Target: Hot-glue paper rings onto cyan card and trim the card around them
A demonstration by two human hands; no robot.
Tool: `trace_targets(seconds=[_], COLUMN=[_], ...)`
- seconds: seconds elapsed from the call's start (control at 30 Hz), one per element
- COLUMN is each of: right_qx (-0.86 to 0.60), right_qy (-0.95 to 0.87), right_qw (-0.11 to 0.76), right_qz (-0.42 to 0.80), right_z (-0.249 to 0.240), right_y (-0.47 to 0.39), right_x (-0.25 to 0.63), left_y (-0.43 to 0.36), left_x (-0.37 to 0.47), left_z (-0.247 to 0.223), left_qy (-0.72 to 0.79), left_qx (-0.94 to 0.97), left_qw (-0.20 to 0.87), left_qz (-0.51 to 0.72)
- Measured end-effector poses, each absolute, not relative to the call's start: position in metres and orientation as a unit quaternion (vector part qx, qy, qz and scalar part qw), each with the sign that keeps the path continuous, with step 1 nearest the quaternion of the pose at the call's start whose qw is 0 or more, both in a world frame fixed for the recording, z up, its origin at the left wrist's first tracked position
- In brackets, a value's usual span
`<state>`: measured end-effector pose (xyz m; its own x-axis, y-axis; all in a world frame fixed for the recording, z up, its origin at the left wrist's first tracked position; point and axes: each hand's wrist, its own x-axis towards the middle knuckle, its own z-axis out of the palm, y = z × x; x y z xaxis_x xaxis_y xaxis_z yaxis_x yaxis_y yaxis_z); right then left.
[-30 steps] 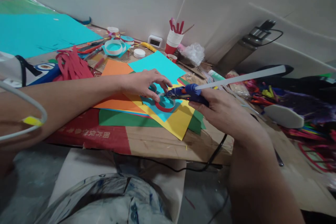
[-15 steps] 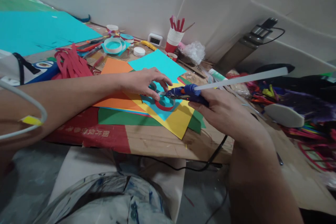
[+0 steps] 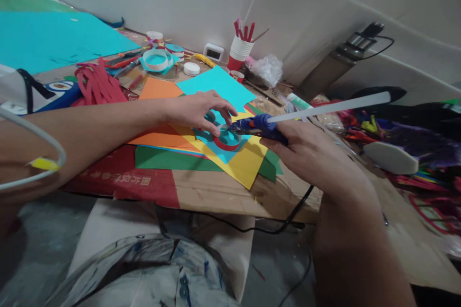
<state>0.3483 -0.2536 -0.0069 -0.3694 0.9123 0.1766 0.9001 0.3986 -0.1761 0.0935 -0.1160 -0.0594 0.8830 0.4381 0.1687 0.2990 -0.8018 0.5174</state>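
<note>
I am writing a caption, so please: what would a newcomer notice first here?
The blue glue gun with its long white stick, in the right hand, stands out first. Its tip is at a red ring beside the left hand, over bright paper sheets. Behind, stacked cups hold red sticks near the wall.

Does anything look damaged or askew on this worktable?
Two minor things: the large turquoise sheet at far left has dark, streaky marks near its front edge, breaking its even colour, and the coloured sheets under the paper ring lie fanned crookedly. No spill is visible.
</note>
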Motion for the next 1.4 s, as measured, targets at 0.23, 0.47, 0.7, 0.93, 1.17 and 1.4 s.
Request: trace_targets(seconds=[0.23,0.47,0.7,0.93,1.17,1.4], right_qx=[-0.534,-0.533,-0.54,-0.544,-0.531,-0.539], right_qy=[-0.836,-0.837,-0.832,-0.832,-0.84,-0.835], right_qw=[0.126,0.127,0.123,0.109,0.112,0.111], right_qz=[0.021,0.018,0.025,0.013,0.017,0.013], right_z=[-0.0052,-0.0098,-0.009,-0.004,-0.0084,-0.0107], right_y=[-0.2563,-0.2536,-0.2542,-0.2585,-0.2571,-0.255], right_x=[0.3476,0.3446,0.3476,0.3482,0.3435,0.3425], left_y=[-0.1167,-0.1175,-0.1173,-0.118,-0.1208,-0.1206], left_x=[0.0936,0.0938,0.0934,0.0933,0.0938,0.0952], left_z=[-0.0594,-0.0586,-0.0606,-0.0572,-0.0562,-0.0557], left_qy=[0.195,0.203,0.2,0.203,0.201,0.207], left_qx=[0.938,0.935,0.933,0.935,0.932,0.937], left_qw=[0.249,0.259,0.261,0.26,0.271,0.252], left_qz=[0.139,0.131,0.143,0.132,0.131,0.128])
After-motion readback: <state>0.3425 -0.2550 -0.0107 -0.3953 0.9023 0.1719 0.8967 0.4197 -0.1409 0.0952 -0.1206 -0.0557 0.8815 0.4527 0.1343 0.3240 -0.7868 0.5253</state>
